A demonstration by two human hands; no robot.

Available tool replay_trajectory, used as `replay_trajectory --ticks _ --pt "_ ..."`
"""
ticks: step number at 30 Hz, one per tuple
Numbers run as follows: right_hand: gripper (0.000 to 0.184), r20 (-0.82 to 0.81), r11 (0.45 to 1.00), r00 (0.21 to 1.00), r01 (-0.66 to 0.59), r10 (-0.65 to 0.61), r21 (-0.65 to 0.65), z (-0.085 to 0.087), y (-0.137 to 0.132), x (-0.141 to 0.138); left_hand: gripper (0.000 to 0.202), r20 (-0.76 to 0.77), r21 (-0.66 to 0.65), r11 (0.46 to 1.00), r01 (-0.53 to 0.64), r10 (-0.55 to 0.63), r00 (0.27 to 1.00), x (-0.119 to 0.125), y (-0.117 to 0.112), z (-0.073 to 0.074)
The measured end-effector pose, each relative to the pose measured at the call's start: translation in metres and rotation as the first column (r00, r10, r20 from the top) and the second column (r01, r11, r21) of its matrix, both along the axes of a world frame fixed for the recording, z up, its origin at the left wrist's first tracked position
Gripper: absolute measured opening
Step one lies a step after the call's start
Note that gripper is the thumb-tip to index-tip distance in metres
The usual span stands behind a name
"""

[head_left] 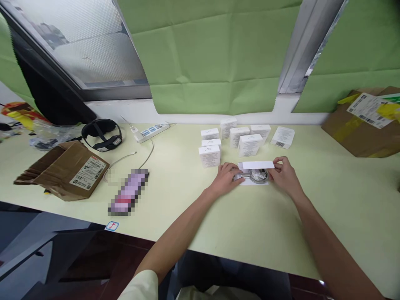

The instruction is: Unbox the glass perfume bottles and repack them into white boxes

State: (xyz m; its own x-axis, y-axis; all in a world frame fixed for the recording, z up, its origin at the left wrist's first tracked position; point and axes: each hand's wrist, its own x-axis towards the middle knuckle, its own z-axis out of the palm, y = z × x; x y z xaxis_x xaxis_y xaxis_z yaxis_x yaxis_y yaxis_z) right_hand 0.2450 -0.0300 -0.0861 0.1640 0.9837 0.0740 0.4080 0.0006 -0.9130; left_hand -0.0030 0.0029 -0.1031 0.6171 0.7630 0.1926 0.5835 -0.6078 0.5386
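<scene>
Nearest you, at the counter's (193, 225) front edge, sits a small sticker (111, 226) with a blue frame and a red mark that is too small to read. Just beyond it lies a long purple block (128, 192), blurred out so nothing on it shows.

Your left hand (225, 178) is curled over the left end of a white carton (253, 182) lying flat mid-counter, fingers bent and closed on it. Your right hand (283, 174) pinches the right end, thumb and fingers narrow on the raised flap (258, 165). Inside lies a coiled cable (259, 176), pale and glossy, half hidden under that flap.

Behind the carton stands a cluster of small white boxes (209, 156), matt card with grey print too fine to read. One flat box (283, 137) shows a barcode.

Further left, a brown cardboard box (62, 171) lies collapsed, its white label illegible. Beyond it are a black headset (101, 134) and a white power strip (151, 131) with a blue label. At far right a taped cardboard box (362, 125) is cut off by the frame, its shipping labels unreadable. Creased green paper (212, 54) covers the window.
</scene>
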Motion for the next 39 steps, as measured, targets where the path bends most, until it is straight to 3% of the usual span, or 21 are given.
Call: replay_trajectory --ticks 2,4,7,9,12,18,24,28,31,34,39 --pt "0.046 -0.045 0.998 0.998 -0.052 0.053 0.033 0.002 0.000 0.001 0.030 -0.015 0.017 1.000 -0.027 0.027 1.000 0.002 -0.001 -0.001" --pt "0.042 0.012 0.976 0.977 -0.212 0.212 0.038 0.005 -0.004 0.004 0.029 -0.032 0.041 0.999 -0.033 0.034 0.999 0.004 -0.002 -0.001" --pt "0.061 0.232 0.900 0.871 -0.434 0.433 -0.051 0.002 -0.009 0.003 0.030 -0.053 0.078 0.997 0.003 0.001 0.999 0.007 -0.005 0.001" --pt "0.072 0.351 0.897 0.832 -0.437 0.429 -0.059 -0.003 -0.010 -0.004 0.032 -0.064 0.092 0.995 0.033 -0.027 0.998 0.007 -0.007 0.003" --pt "0.065 0.440 0.917 0.823 -0.399 0.358 0.001 -0.009 -0.009 -0.011 0.034 -0.080 0.100 0.992 0.079 -0.071 0.994 0.009 -0.010 0.007" --pt "0.050 0.348 0.888 0.821 -0.452 0.452 -0.087 0.004 -0.012 0.008 0.037 -0.033 0.072 0.985 0.159 -0.157 0.987 0.020 -0.019 0.020" --pt "0.055 0.323 0.862 0.802 -0.492 0.502 -0.120 0.020 -0.015 0.018 0.038 0.068 -0.123 0.979 0.164 -0.157 0.985 0.024 -0.022 0.023" --pt "0.054 0.321 0.912 0.854 -0.400 0.408 -0.094 0.022 -0.016 0.040 0.056 0.278 -0.364 0.931 0.021 0.087 0.957 0.014 -0.015 0.025" --pt "0.052 0.031 0.972 0.984 -0.168 0.175 -0.162 0.017 -0.014 0.065 0.054 0.326 -0.459 0.887 -0.057 0.227 0.918 0.016 -0.009 0.027" --pt "0.051 -0.289 0.972 0.957 -0.072 0.005 -0.222 0.011 -0.009 0.080 0.044 0.260 -0.514 0.853 -0.091 0.256 0.931 0.039 -0.001 0.027" --pt "0.059 -0.400 0.990 0.916 -0.022 -0.035 -0.137 0.012 -0.010 0.087 0.050 0.391 -0.496 0.863 0.092 0.127 0.912 0.091 0.015 0.029"
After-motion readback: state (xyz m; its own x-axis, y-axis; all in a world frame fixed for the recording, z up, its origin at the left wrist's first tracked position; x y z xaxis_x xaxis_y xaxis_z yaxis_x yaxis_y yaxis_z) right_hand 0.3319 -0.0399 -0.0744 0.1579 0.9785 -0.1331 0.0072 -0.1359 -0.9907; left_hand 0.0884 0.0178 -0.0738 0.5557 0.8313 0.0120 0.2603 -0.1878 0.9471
